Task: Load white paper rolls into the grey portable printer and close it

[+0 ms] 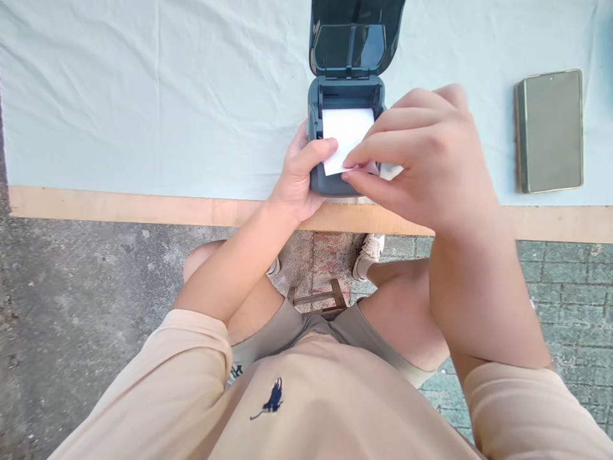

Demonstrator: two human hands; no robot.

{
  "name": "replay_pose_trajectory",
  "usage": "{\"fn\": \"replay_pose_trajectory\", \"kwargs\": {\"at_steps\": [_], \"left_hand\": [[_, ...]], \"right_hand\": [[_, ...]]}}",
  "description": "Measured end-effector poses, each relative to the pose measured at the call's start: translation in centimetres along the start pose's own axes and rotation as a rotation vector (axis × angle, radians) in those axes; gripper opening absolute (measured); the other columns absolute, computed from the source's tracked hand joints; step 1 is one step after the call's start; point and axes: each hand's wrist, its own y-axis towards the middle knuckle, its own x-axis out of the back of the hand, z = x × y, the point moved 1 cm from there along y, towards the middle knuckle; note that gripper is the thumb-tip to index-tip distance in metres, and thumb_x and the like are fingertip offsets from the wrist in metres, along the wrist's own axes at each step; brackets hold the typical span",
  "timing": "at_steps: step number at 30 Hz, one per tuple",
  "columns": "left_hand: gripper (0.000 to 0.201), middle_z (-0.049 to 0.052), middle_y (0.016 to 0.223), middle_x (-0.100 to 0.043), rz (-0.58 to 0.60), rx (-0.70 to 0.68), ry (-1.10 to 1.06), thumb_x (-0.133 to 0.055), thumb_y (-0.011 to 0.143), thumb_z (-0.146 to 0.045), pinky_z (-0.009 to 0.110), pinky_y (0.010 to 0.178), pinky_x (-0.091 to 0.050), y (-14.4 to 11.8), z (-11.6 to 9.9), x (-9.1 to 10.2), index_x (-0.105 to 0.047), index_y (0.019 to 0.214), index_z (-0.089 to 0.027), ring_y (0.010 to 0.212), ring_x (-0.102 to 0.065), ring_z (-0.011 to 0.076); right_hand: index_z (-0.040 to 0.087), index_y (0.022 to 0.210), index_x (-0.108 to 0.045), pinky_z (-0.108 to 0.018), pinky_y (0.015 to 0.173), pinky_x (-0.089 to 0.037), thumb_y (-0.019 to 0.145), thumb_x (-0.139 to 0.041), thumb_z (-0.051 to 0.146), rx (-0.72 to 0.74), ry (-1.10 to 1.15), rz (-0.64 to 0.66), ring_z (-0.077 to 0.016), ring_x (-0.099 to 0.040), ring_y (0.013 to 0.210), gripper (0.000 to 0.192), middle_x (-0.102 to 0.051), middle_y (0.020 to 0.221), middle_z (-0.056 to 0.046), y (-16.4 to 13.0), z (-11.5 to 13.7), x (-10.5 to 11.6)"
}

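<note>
A small dark label printer [345, 185] stands near the table's front edge with its lid [354, 45] swung up and back. White paper [348, 128] fills its compartment, and a loose end of it reaches toward the front rim. My left hand [304, 169] is wrapped round the printer's left side, its thumb resting on the paper. From the right, my right hand [421, 153] pinches the front edge of the paper between thumb and index finger. The far right side of the printer is hidden behind my right hand.
A phone [553, 131] lies on top of another flat object at the right of the table. A pale cloth [158, 102] covers the tabletop, leaving a wooden front edge [119, 204] bare. Below are my legs and part of a wooden stool [318, 297].
</note>
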Motion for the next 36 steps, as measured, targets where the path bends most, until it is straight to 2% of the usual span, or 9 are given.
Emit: {"fn": "replay_pose_trajectory", "kwargs": {"at_steps": [3, 6, 10, 12, 17, 21, 28, 31, 36], "left_hand": [[0.03, 0.002, 0.091, -0.067, 0.019, -0.011, 0.022, -0.067, 0.073, -0.026, 0.033, 0.088, -0.056, -0.1, 0.2, 0.2, -0.056, 0.101, -0.022, 0.103, -0.066, 0.0234], [0.036, 0.002, 0.099, -0.068, 0.046, -0.018, 0.062, -0.069, 0.07, -0.023, 0.036, 0.087, -0.057, -0.3, 0.2, 0.1, -0.056, 0.104, -0.023, 0.108, -0.065, 0.0257], [0.041, 0.001, 0.099, -0.067, 0.065, -0.014, 0.087, -0.07, 0.066, -0.022, 0.039, 0.089, -0.055, -0.5, 0.2, -0.2, -0.056, 0.105, -0.023, 0.11, -0.064, 0.0276], [0.045, 0.002, 0.099, -0.067, 0.047, -0.002, 0.085, -0.073, 0.063, -0.023, 0.041, 0.09, -0.054, -0.6, 0.2, -0.3, -0.056, 0.104, -0.024, 0.111, -0.064, 0.0289], [0.045, 0.003, 0.098, -0.066, 0.049, 0.004, 0.055, -0.074, 0.066, -0.036, 0.037, 0.087, -0.054, -0.6, -0.1, -0.4, -0.056, 0.105, -0.026, 0.107, -0.064, 0.0275], [0.038, 0.003, 0.099, -0.065, 0.07, 0.016, 0.036, -0.065, 0.076, -0.044, 0.034, 0.082, -0.055, -0.4, 0.0, -0.2, -0.054, 0.107, -0.026, 0.1, -0.066, 0.0246], [0.028, 0.002, 0.083, -0.065, -0.004, 0.03, 0.107, -0.06, 0.079, -0.043, 0.03, 0.073, -0.057, -0.1, 0.1, -0.2, -0.057, 0.101, -0.026, 0.095, -0.066, 0.0225], [0.038, 0.003, 0.081, -0.066, -0.078, 0.049, 0.075, -0.045, 0.085, -0.054, 0.033, 0.085, -0.057, 0.1, 0.1, -0.3, -0.062, 0.096, -0.022, 0.11, -0.062, 0.025], [0.029, 0.0, 0.094, -0.067, -0.118, 0.054, 0.021, -0.041, 0.091, -0.04, 0.032, 0.094, -0.055, 0.4, 0.2, -0.2, -0.062, 0.09, -0.019, 0.122, -0.056, 0.0233]], "right_hand": [[0.025, 0.076, -0.063, -0.04, 0.078, -0.043, 0.085, -0.055, 0.038, -0.007, 0.147, -0.245, -0.0209, -0.057, 0.082, 0.018, -0.062, 0.077, -0.001, -0.1, -0.9, 0.8], [0.029, 0.109, -0.06, -0.035, 0.08, -0.045, 0.086, -0.052, 0.031, -0.079, 0.227, -0.437, -0.0218, -0.056, 0.105, 0.024, -0.058, 0.112, 0.0, -0.1, -2.1, 1.1], [0.039, 0.134, -0.03, -0.036, 0.106, -0.034, 0.09, -0.046, 0.05, -0.424, 0.554, -0.272, -0.0192, -0.042, 0.129, 0.048, -0.047, 0.128, 0.007, -0.2, -2.8, 0.6], [0.038, 0.13, -0.032, -0.038, 0.112, -0.029, 0.092, -0.038, 0.056, -0.488, 0.602, -0.204, -0.0193, -0.041, 0.129, 0.042, -0.049, 0.123, 0.006, -0.2, -2.7, 0.7], [0.022, 0.112, -0.057, -0.04, 0.095, -0.043, 0.081, -0.062, 0.033, -0.062, 0.243, -0.073, -0.024, -0.054, 0.11, 0.033, -0.059, 0.115, -0.004, 0.3, -2.3, 1.6], [0.026, 0.119, -0.053, -0.036, 0.082, -0.046, 0.076, -0.065, 0.025, -0.128, 0.174, 0.073, -0.0213, -0.056, 0.099, 0.044, -0.059, 0.114, -0.002, 0.3, -2.3, 1.2], [0.034, 0.111, -0.048, -0.034, 0.07, -0.042, 0.074, -0.066, 0.022, -0.184, 0.227, 0.023, -0.0212, -0.057, 0.092, 0.043, -0.06, 0.108, 0.001, 0.0, -2.7, -0.1], [0.026, 0.112, -0.051, -0.034, 0.077, -0.043, 0.077, -0.064, 0.023, -0.1, 0.229, -0.004, -0.0204, -0.055, 0.101, 0.037, -0.059, 0.111, -0.003, 0.1, -3.0, 0.3], [0.023, 0.112, -0.057, -0.039, 0.091, -0.044, 0.079, -0.066, 0.038, -0.016, 0.205, -0.015, -0.0253, -0.05, 0.117, 0.038, -0.056, 0.117, -0.008, 0.0, -3.0, 1.3]]}}
